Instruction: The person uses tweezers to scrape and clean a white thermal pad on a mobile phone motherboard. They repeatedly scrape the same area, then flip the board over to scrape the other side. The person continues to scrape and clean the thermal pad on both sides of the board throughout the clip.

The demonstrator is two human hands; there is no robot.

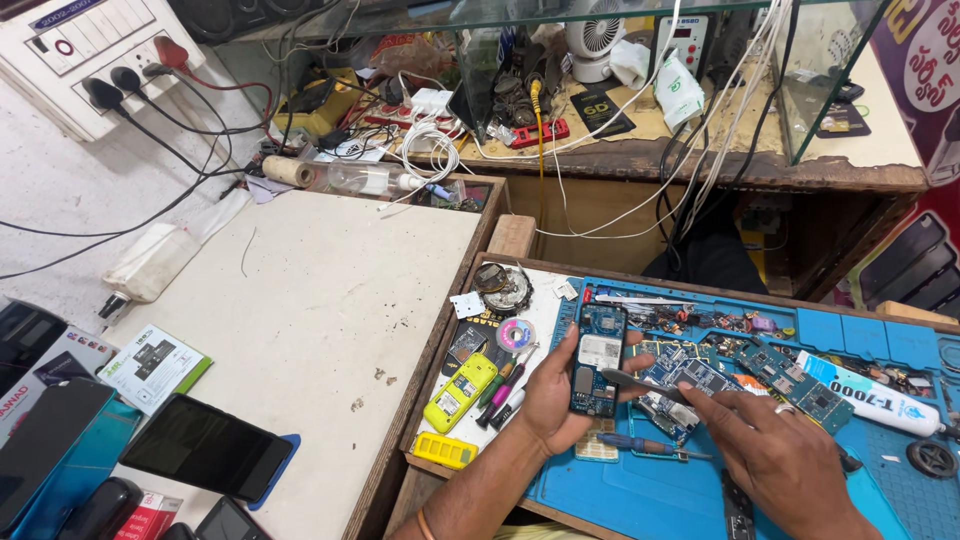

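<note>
My left hand [548, 398] grips a small opened phone [598, 360], its blue circuit board facing up, above the blue work mat [640, 490]. My right hand [775, 455] holds metal tweezers [640, 383] whose tip points at the phone's right edge. A ring sits on a finger of the right hand. Loose circuit boards [700, 378] lie just behind the tweezers. A blue-handled screwdriver [640, 444] rests on the mat under my hands.
A yellow phone shell [460, 391] and yellow battery cover [444, 450] lie left of my hands. A white glue tube [880, 404] lies at right. Dark phones [205, 448] sit on the white tabletop [320, 300]. Cables and a power strip [80, 50] crowd the back.
</note>
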